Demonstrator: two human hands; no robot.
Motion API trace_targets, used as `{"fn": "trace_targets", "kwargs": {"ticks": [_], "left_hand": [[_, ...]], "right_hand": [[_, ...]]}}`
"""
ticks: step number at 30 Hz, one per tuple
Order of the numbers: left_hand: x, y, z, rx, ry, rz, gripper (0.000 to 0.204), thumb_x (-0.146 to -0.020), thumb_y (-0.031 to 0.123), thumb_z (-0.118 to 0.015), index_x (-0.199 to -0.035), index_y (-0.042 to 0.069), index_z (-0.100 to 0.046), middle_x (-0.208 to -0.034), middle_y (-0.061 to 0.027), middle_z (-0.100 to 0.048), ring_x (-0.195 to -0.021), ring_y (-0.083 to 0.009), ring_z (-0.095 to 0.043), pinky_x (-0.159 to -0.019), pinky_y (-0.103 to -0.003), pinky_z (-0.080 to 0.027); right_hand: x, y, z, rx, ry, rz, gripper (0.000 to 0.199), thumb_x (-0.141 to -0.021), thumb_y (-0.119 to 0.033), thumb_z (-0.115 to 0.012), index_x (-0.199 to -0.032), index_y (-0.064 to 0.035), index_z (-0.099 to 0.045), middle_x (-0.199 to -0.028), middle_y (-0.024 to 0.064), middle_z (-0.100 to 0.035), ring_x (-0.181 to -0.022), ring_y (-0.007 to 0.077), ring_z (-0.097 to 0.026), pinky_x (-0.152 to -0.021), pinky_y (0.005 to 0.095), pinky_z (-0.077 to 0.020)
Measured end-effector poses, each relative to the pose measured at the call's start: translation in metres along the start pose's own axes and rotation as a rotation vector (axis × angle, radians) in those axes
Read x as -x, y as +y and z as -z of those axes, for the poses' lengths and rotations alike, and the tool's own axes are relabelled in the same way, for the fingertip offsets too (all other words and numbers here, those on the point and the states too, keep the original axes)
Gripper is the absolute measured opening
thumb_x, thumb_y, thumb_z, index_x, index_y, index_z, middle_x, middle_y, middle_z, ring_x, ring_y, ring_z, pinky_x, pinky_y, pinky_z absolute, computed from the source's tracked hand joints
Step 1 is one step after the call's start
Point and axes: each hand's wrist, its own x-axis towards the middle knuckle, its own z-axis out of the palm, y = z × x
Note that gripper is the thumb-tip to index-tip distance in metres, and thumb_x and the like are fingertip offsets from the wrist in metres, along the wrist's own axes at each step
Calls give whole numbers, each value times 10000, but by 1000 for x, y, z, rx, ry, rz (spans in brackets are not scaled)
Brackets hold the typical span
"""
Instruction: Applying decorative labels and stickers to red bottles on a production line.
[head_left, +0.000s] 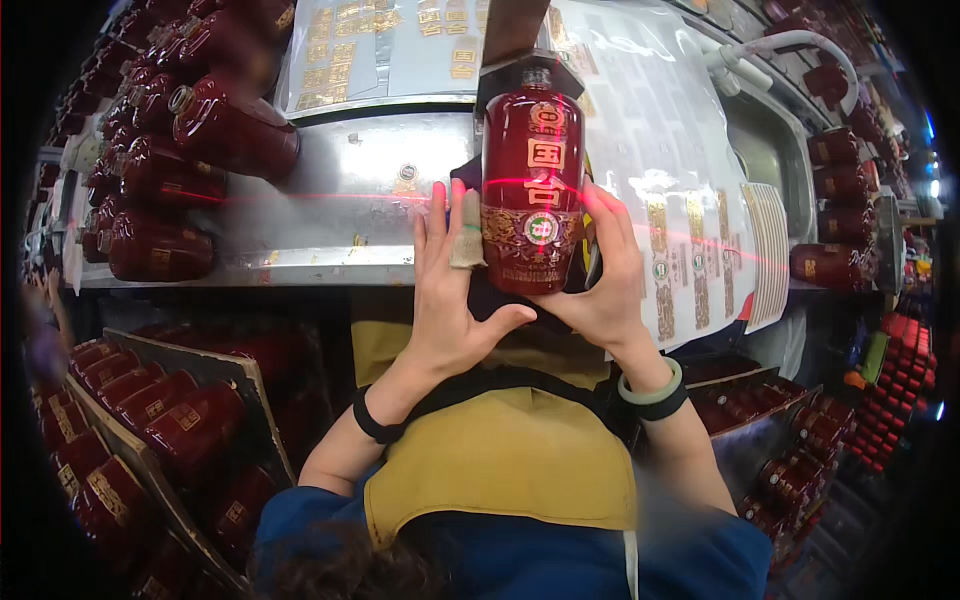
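A glossy dark red bottle [532, 130] with gold lettering, an ornate gold band and a round green-and-white emblem lies in front of me, its open neck pointing away. My right hand [608, 275] grips its right side, the thumb at the base and the fingers along the edge. On the other side my left hand [445, 290] is open, fingers stretched out and thumb spread beside the bottle's lower left. A beige cloth wrap [467, 235] covers one of its fingers. Whether the left fingertips press on the glass I cannot tell. Red light lines cross the bottle and fingertips.
Many red bottles [235, 130] crowd the metal work surface [340, 240] at left. Gold decal sheets [335, 60] lie behind, more decal strips [697, 250] at right. A white hose [790, 40] arches over a metal basin [755, 140]. Wooden-edged trays [255, 400] hold bottles below.
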Motion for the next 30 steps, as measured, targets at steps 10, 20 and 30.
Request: {"fn": "trace_targets", "kwargs": {"ticks": [10,20,30], "left_hand": [[-14,15,-1,-105,288,-173,943,-671,168,-964,-1495,-13,-543,-1559,-199,-497,-1401,-384,-475,-1169,-489,-393],[-17,9,6,17,202,-148,891,-712,103,-950,-1496,-44,-551,-1493,-210,-600,-1349,-389,-594,-1134,-466,-470],[-18,10,1,-130,244,-274,655,-753,85,-908,-1320,-120,-652,-1448,-283,-624,-1295,-458,-632,-1084,-503,-538]], "right_hand": [[-12,-19,32,-17,-98,12,1011,-615,-274,-1032,-1485,-30,-578,-1452,154,-551,-1271,256,-572,-957,344,-485],[-15,-11,13,-626,46,-629,579,-912,-171,-865,-1408,-18,-608,-1077,-34,-606,-740,15,-396,-651,184,-361],[-12,-10,10,-755,-1,-603,775,-841,-207,-930,-1476,1,-536,-968,-43,-522,-799,29,-442,-720,192,-406]]}}
